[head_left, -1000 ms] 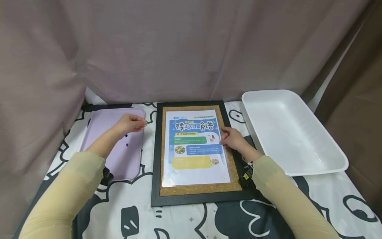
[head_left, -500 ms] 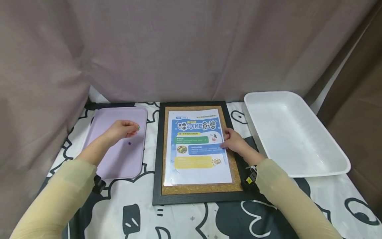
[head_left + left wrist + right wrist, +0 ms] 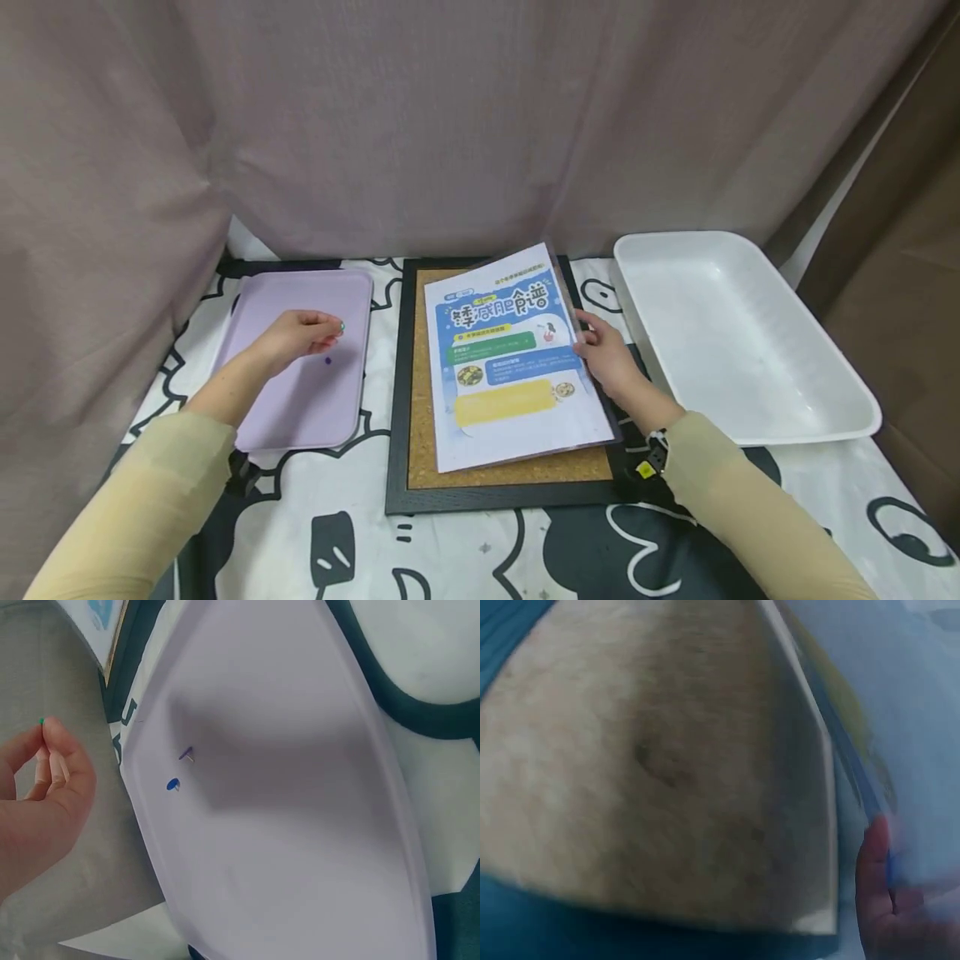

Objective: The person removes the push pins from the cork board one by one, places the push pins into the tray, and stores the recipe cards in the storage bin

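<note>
Over the lilac tray [image 3: 262, 417], my left hand [image 3: 300, 333] pinches a small green thumbtack [image 3: 41, 721] between thumb and fingertip. Two thumbtacks lie on the tray in the left wrist view, a blue thumbtack [image 3: 173, 784] and a purple thumbtack [image 3: 186, 753], their pins showing. My right hand [image 3: 606, 358] grips the right edge of a printed sheet [image 3: 517, 442] in a clear sleeve, colourful with Chinese text. The sheet is tilted and raised off the framed cork board [image 3: 422, 400]; bare cork shows under it in the right wrist view.
A deep white basin [image 3: 750, 350] stands to the right of the board. The patterned cloth [image 3: 442, 550] covers the table, and grey curtains [image 3: 450, 125] hang right behind it. A brown curtain [image 3: 900, 275] hangs at the right.
The sheet lay flat on the cork; now my right hand has lifted it and shifted it right, turning it slightly. My left hand moved left over the tray with the green thumbtack.
</note>
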The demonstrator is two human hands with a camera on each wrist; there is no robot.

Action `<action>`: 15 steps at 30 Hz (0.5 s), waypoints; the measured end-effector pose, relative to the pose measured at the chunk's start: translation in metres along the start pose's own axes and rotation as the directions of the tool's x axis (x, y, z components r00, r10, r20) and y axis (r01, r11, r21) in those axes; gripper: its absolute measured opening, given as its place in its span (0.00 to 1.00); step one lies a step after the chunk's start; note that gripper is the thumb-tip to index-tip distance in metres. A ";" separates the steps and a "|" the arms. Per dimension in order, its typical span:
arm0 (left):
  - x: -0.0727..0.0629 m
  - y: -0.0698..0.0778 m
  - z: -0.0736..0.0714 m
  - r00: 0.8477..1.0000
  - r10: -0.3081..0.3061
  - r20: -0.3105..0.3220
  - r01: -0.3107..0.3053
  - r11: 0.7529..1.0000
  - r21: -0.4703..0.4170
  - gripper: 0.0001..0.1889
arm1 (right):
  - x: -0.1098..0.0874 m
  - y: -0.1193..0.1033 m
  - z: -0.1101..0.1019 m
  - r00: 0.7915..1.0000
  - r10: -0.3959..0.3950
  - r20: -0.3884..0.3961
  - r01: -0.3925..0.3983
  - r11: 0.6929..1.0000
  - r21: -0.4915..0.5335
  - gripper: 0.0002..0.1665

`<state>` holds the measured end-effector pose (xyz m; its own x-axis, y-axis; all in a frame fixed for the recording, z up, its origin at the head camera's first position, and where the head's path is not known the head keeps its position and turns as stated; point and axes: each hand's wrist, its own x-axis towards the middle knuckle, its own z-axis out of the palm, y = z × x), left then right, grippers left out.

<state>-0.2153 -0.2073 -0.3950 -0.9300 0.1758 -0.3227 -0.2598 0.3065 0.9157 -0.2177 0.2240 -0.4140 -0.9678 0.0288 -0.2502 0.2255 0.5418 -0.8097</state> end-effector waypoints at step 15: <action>-0.001 0.003 -0.006 1.000 -0.005 -0.001 0.005 1.000 0.025 0.19 | -0.031 0.011 -0.169 0.990 0.051 -0.130 -0.006 0.946 0.325 0.37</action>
<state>-0.2168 -0.2120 -0.3910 -0.9289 0.1734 -0.3273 -0.2582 0.3306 0.9078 -0.2037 0.3714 -0.3254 -0.9614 0.1654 -0.2198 0.2553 0.2388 -0.9369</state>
